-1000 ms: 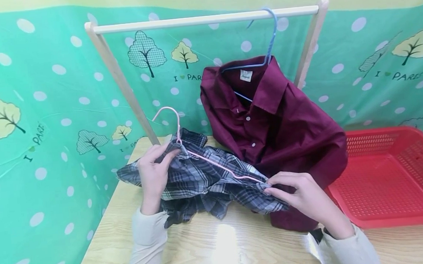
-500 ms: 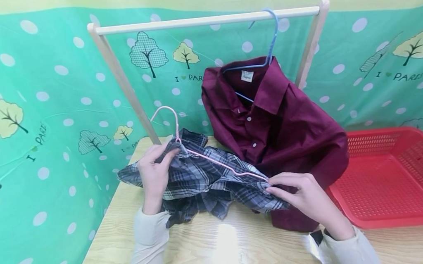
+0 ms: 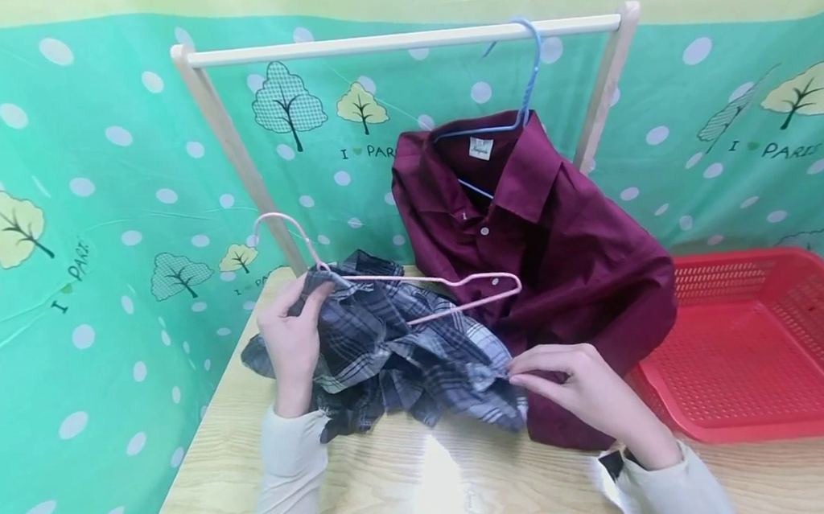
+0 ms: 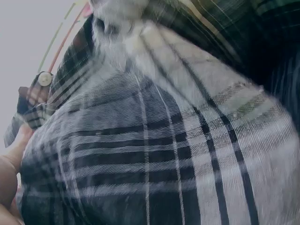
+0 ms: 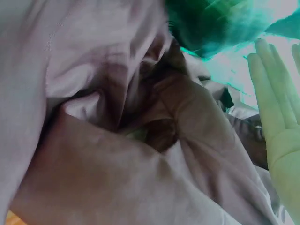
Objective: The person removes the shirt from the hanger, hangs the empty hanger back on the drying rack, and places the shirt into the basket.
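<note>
In the head view a grey-and-black plaid shirt [image 3: 421,369] lies bunched over the table. My left hand [image 3: 291,335] pinches its collar at the base of the hook of a pink hanger [image 3: 392,277]. The hanger's right arm sticks out bare above the cloth; its left part is hidden. Thumb and fingertips of my right hand [image 3: 585,384] pinch the shirt's front edge, below the hanger's bare end. Plaid cloth [image 4: 140,140] fills most of the left wrist view, with a pale button [image 4: 45,78] near the left hand's fingers. The right wrist view shows the right hand [image 5: 281,112] beside the maroon shirt [image 5: 117,154].
A maroon shirt [image 3: 572,260] hangs on a blue hanger [image 3: 533,78] from the rack's white rail [image 3: 366,45], its lower part reaching the table. To the right stands a red plastic basket [image 3: 781,430]. Pale wood tabletop [image 3: 372,494] shows in front.
The right hand has drawn the shirt edge down and slightly left, off the hanger's right end. The hanger has turned, its right arm rising and its hook tipping left.
</note>
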The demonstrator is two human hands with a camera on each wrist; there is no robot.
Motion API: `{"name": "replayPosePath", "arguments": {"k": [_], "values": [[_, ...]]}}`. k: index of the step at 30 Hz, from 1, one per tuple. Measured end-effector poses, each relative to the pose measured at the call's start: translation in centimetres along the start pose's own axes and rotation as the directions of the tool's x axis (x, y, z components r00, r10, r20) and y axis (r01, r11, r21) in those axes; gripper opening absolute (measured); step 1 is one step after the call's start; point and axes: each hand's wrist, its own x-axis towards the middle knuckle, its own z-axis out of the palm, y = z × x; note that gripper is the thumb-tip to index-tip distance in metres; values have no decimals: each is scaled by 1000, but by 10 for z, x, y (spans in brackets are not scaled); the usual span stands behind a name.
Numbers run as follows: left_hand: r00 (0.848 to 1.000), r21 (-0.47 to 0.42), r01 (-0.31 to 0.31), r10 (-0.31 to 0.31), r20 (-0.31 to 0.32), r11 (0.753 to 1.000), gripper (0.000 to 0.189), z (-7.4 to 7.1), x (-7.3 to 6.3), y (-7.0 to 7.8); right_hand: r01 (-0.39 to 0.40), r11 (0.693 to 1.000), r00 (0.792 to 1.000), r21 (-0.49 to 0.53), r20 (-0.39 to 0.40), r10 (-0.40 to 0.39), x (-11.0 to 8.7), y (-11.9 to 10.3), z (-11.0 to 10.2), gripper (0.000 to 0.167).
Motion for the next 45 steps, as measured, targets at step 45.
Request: {"name": "replayPosePath", "arguments": {"k": [45], "values": [[954, -48, -127, 135, 267, 991, 17, -7, -1, -3, -13, 1000, 1000, 2, -10, 13, 39, -12, 14, 22]]}}
